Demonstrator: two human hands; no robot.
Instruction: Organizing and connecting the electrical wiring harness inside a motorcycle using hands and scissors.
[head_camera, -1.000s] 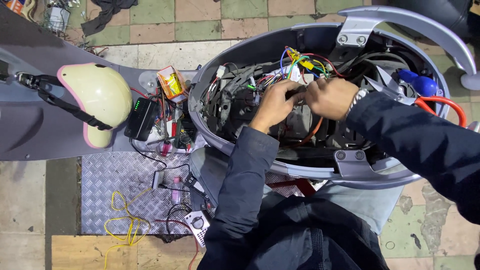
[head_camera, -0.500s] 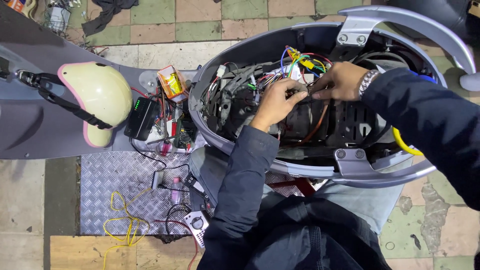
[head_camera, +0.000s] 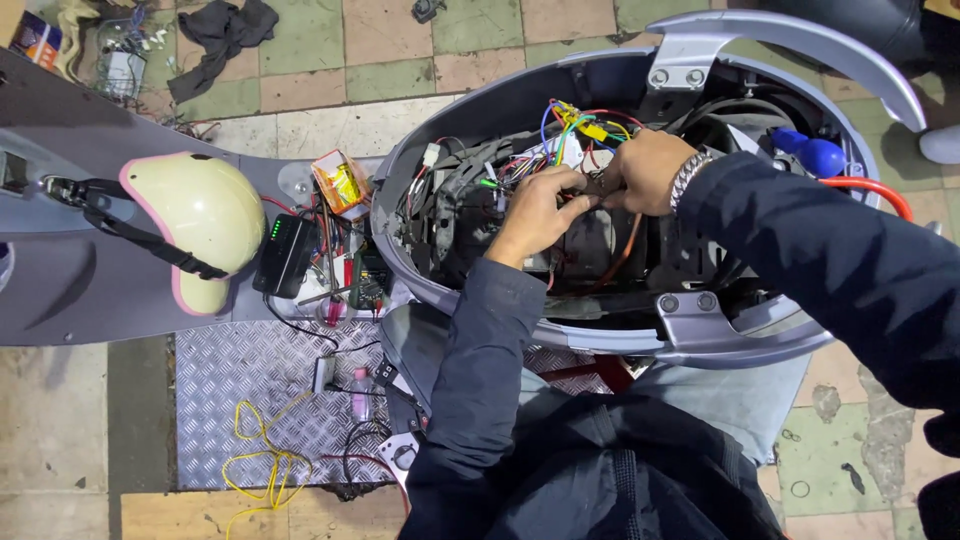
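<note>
I look down into the open body of a grey scooter (head_camera: 640, 335). Inside lies a tangle of coloured wires (head_camera: 560, 140) and black parts. My left hand (head_camera: 535, 215) and my right hand (head_camera: 645, 170) meet over the middle of the bay, fingers pinched together on a dark wire or small part between them; what exactly they grip is hidden by the fingers. A metal bracelet (head_camera: 688, 175) shows on my right wrist. Both arms wear dark sleeves.
A cream helmet with pink rim (head_camera: 195, 220) rests on the scooter's footboard at left. Beside it sit a black box with green lights (head_camera: 285, 250) and a yellow packet (head_camera: 340, 182). A checker-plate sheet (head_camera: 250, 400) with yellow wire (head_camera: 255, 455) lies below. A blue bulb (head_camera: 820, 155) and red hose (head_camera: 870, 188) sit at right.
My right hand has shifted left and up from the bay's right side, closing in on my left hand. The blue bulb and red hose, covered half a second ago, show again.
</note>
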